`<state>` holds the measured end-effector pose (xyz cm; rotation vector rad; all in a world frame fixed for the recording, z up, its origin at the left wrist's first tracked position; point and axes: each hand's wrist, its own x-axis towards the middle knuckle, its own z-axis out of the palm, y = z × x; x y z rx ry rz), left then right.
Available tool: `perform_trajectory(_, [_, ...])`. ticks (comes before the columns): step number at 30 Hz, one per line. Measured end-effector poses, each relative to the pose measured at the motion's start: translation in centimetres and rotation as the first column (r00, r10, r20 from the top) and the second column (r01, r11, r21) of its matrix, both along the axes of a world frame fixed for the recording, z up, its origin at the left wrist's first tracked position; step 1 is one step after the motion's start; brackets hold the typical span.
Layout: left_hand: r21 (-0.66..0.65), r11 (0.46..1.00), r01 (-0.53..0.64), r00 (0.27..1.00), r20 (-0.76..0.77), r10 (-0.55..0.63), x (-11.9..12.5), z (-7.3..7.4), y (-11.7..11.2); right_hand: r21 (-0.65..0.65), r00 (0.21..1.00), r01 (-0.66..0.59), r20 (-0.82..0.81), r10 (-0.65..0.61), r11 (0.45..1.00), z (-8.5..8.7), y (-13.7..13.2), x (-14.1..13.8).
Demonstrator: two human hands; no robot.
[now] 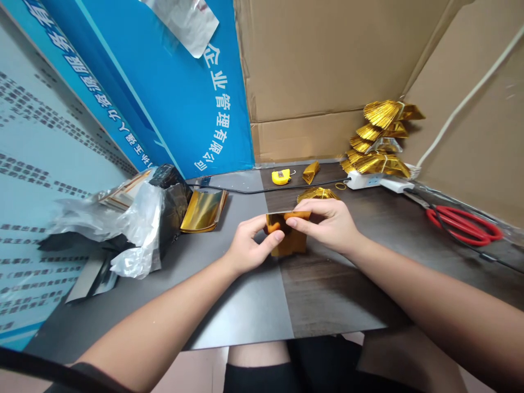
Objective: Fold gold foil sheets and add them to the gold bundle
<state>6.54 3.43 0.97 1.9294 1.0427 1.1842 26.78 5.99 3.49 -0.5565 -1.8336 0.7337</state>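
Left hand [251, 245] and right hand [323, 224] hold a gold foil sheet [286, 243].
Fingers [311, 206] of both clench its edges at mid-frame, above the counter [245, 305].

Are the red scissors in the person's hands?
No: the red-handled scissors lie on the tabletop, away from the left hand and right hand, which hold gold foil.

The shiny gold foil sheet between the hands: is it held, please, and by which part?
Held: the left hand grips the shiny gold foil sheet at its left edge, the right hand along its top edge.
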Motion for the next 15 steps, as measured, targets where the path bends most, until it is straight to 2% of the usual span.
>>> perform_trajectory(4, [0.044, 0.997, -0.064, 0.998, -0.015, 0.064, 0.09, 0.23, -0.23, -0.071, 1.0, 0.007, 0.016, -0.006, 0.997, 0.02, -0.1, -0.1])
perform_trajectory(9, [0.035, 0.997, -0.066, 0.997, -0.031, 0.067, 0.11, 0.28, -0.32, -0.151, 1.0, 0.021, 0.007, -0.02, 0.988, 0.07, -0.27, -0.27])
perform_trajectory(15, [0.007, 1.0, 0.024, 0.998, 0.05, -0.025, 0.08, 0.41, -0.22, -0.199, 0.999, 0.038, 0.02, -0.035, 0.979, -0.01, -0.3, -0.24])
